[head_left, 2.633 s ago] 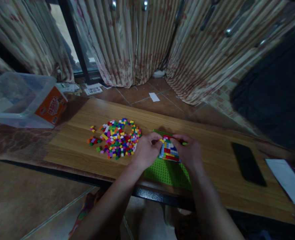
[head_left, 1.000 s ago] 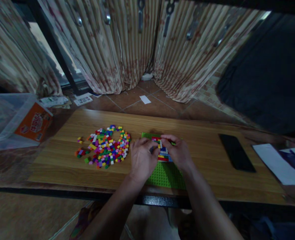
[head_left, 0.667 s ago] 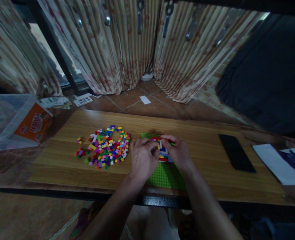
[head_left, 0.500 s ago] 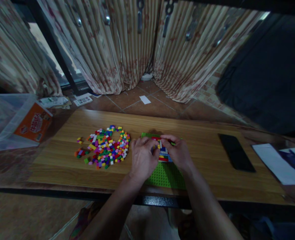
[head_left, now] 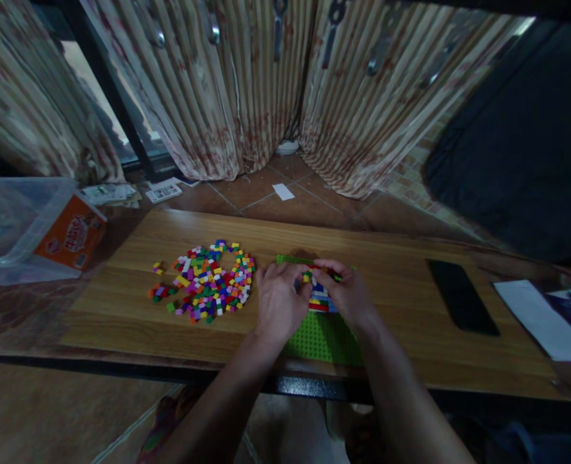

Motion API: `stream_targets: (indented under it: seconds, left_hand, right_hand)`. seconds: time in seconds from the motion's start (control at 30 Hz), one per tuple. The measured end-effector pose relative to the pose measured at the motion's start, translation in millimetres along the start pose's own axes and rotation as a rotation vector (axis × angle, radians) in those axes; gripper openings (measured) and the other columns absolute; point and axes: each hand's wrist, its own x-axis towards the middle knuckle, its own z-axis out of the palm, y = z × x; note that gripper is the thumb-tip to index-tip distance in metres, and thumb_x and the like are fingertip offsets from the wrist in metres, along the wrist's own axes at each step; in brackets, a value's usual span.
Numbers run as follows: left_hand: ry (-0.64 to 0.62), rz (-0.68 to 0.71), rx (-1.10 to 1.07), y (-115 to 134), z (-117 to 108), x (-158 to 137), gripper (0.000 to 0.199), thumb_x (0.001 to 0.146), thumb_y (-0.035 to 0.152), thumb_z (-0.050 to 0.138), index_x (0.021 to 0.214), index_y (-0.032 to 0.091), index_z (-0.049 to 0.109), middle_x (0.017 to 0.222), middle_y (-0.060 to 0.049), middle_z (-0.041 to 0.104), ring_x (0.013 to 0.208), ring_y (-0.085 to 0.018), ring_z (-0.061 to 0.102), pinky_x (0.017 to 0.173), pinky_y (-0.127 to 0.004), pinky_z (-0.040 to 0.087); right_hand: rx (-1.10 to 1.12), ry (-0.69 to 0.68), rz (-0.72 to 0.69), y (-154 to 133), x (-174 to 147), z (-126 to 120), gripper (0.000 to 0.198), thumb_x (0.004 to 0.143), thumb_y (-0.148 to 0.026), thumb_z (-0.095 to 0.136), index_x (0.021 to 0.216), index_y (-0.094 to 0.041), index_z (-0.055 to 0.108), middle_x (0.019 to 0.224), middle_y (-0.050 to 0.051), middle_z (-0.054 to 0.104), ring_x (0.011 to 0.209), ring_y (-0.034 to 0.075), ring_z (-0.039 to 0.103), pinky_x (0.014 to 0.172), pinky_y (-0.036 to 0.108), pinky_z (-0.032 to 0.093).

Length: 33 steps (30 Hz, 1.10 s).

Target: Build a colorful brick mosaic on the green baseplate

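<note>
Both my hands meet over a green studded baseplate (head_left: 321, 338), at a low build of colored toy bricks (head_left: 320, 301) with red, white, blue and yellow rows. My left hand (head_left: 280, 299) curls over the build's left side, its fingertips closed at the bricks beside a small yellow one. From the right, my right hand (head_left: 348, 293) pinches at the build's top, thumb and forefinger touching the bricks. The fingers partly cover the build, and any single brick between them is too small to make out. Left of the baseplate spreads a pile of loose toy bricks (head_left: 212, 283).
The wooden board (head_left: 392, 258) lies on a table. A black phone (head_left: 462, 296) and a white paper (head_left: 544, 319) lie to the right. At the far left stands a clear plastic bin (head_left: 15, 277) with an orange label. Striped curtains (head_left: 261, 103) hang behind.
The whole view has shifted slightly to the left, so things appear a little further right. Both hands stay at the build, with only slight finger movement.
</note>
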Motion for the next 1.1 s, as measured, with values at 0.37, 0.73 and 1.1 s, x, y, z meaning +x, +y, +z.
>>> stream_targets:
  seconds: [0.37,0.73,1.1]
  left_hand:
    - [0.046,0.024,0.012,1,-3,-6,0.029,0.081,0.015,0.067,0.108,0.026,0.067,0.09,0.002,0.075,0.092,-0.022,0.061,0.101,-0.046,0.034]
    - [0.07,0.015,0.027,1,-1,-5,0.027,0.083,0.015,0.062,0.108,0.024,0.068,0.092,0.0,0.075,0.093,-0.022,0.062,0.098,-0.044,0.037]
    - [0.075,-0.111,-0.097,6,-2,-12,0.028,0.082,0.011,0.06,0.105,0.024,0.069,0.092,-0.001,0.076,0.091,-0.022,0.065,0.092,-0.042,0.047]
  right_hand:
    - [-0.011,0.0,0.006,4,1,1,0.038,0.071,-0.045,0.068,0.097,-0.018,0.075,0.087,0.006,0.075,0.074,0.02,0.065,0.071,0.035,0.051]
    - [-0.025,-0.016,0.037,-4,-3,0,0.041,0.066,-0.043,0.073,0.098,-0.018,0.074,0.088,0.006,0.075,0.076,0.021,0.068,0.071,0.035,0.053]
    - [-0.273,-0.004,-0.137,-1,-3,2,0.031,0.078,-0.033,0.06,0.104,-0.021,0.073,0.112,0.009,0.072,0.105,0.026,0.064,0.098,0.045,0.046]
